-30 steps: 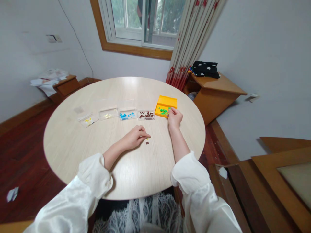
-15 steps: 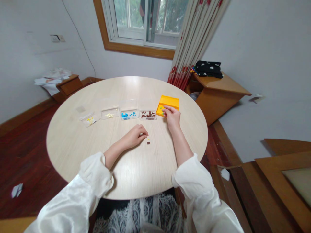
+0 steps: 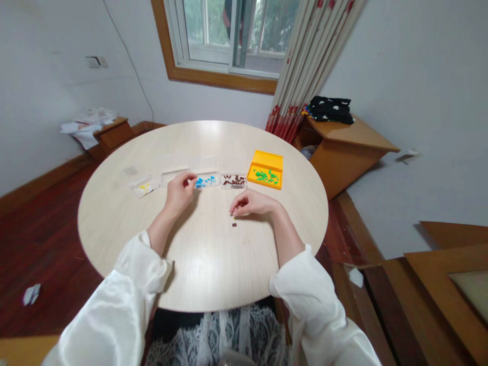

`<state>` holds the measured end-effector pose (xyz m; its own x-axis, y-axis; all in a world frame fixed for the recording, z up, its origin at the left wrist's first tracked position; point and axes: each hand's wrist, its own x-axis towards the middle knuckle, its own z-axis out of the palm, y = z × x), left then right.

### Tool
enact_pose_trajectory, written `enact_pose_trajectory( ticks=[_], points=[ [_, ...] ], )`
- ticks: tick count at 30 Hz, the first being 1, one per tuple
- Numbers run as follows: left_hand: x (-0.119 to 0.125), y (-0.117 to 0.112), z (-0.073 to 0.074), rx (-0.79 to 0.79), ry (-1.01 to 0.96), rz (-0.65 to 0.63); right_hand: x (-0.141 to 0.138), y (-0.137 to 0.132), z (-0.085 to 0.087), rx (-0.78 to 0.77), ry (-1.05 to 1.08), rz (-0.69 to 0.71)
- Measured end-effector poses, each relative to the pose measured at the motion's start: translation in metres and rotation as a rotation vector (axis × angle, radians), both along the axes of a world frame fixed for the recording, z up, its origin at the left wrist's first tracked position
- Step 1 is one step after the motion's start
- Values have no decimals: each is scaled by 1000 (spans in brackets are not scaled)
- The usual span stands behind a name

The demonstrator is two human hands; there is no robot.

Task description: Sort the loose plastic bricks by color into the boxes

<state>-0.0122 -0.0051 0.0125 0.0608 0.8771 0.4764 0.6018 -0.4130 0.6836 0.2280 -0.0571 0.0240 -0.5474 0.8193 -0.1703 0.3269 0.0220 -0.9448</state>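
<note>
My left hand (image 3: 180, 193) is over the left end of a clear box of small blue pieces (image 3: 208, 180), fingers bent together. Whether anything sits between its fingertips I cannot make out. Low over the table, my right hand (image 3: 254, 202) pinches its fingers just above a tiny yellow piece (image 3: 234, 218). Anything in that pinch is hidden. Directly below the yellow piece lies a small dark brown piece (image 3: 234, 224). Behind the right hand are a clear box of brown pieces (image 3: 234, 181) and an open yellow case (image 3: 269, 158) of green pieces (image 3: 267, 176).
Another clear box (image 3: 175, 175) is partly covered by my left hand. Farther left stands a small clear box with yellow pieces (image 3: 145, 187). All rest on the round pale table (image 3: 213, 269). Beyond its right edge is a wooden cabinet (image 3: 343, 157) with folded dark cloth (image 3: 331, 110).
My left hand has moved from beside the small pieces back and left to the blue box. My right hand has come from the yellow case to the pieces on the table.
</note>
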Motion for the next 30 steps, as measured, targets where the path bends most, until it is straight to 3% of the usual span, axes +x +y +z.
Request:
enact_pose_trajectory(
  ticks=[4,8,15,24,30],
  points=[
    [-26,19,-1,17,-14,191,-1,-4,2,-3,-92,60],
    [-40,32,-8,-30,-6,281,-3,-6,4,6,-148,47],
    [-40,39,-17,-58,22,289,-5,-6,6,25,-204,32],
    [-37,35,-12,-76,23,316,-7,-5,3,91,-232,17],
    [-27,26,-5,46,14,264,-17,-2,-6,241,-201,-180]
  ],
)
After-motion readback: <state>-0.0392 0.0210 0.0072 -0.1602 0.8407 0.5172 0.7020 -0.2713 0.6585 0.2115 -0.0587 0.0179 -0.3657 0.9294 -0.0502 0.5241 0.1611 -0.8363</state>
